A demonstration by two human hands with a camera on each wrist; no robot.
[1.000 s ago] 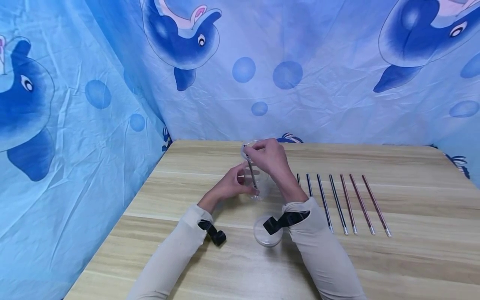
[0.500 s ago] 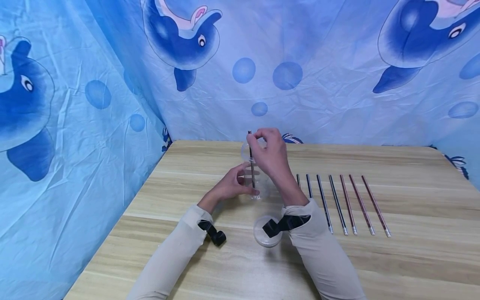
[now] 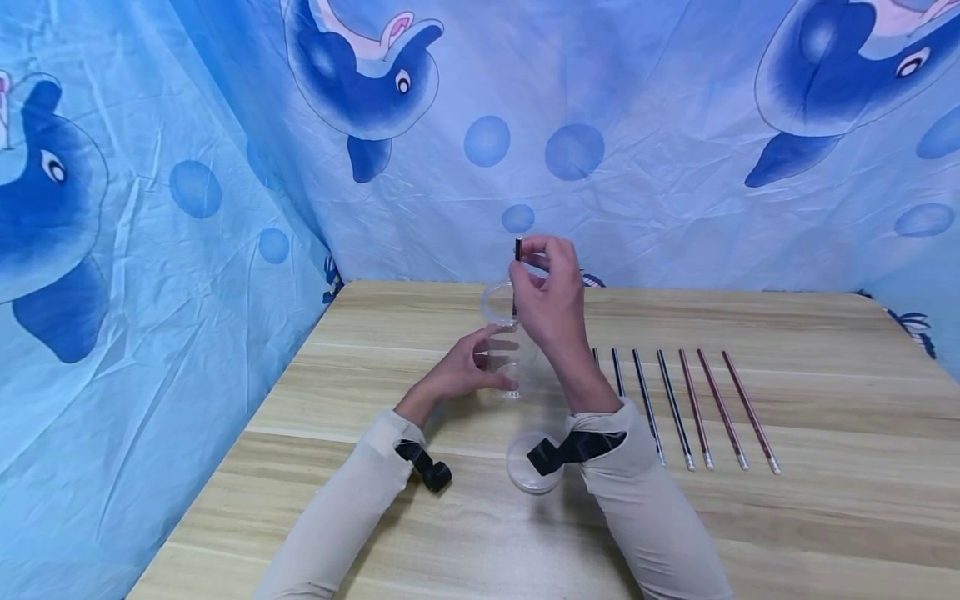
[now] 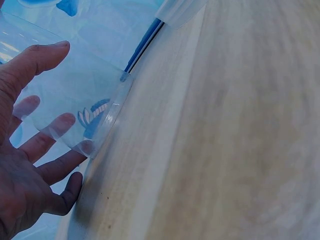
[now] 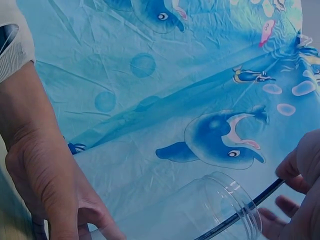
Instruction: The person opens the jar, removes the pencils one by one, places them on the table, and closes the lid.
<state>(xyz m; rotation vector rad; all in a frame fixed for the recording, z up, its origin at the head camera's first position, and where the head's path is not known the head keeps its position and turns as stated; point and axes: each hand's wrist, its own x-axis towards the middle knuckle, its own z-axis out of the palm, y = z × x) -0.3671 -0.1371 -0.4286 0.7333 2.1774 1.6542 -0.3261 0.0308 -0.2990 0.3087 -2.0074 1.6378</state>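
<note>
In the head view, my left hand [image 3: 459, 372] holds a clear plastic jar [image 3: 527, 367] upright on the table, thumb on the near side and fingers behind it. My right hand [image 3: 553, 293] is above the jar's mouth, pinching a dark pencil [image 3: 518, 248] near its top. The right wrist view has the pencil [image 5: 266, 193] passing through the ridged jar neck, its lower part inside; its bottom end is out of frame. In the left wrist view, the thumb and fingers [image 4: 32, 64] curve around the see-through jar wall [image 4: 97, 82].
On the wooden table [image 3: 360, 367], several pencils [image 3: 677, 408] lie in a row to the right, blue-black ones beside reddish ones. A round clear lid [image 3: 523, 477] lies near the right wrist. Dolphin-printed blue cloth [image 3: 637, 217] hangs behind and at the left.
My right hand has risen and shifted slightly right, drawing the pencil upward through the jar's mouth. My left hand and the jar have stayed in place.
</note>
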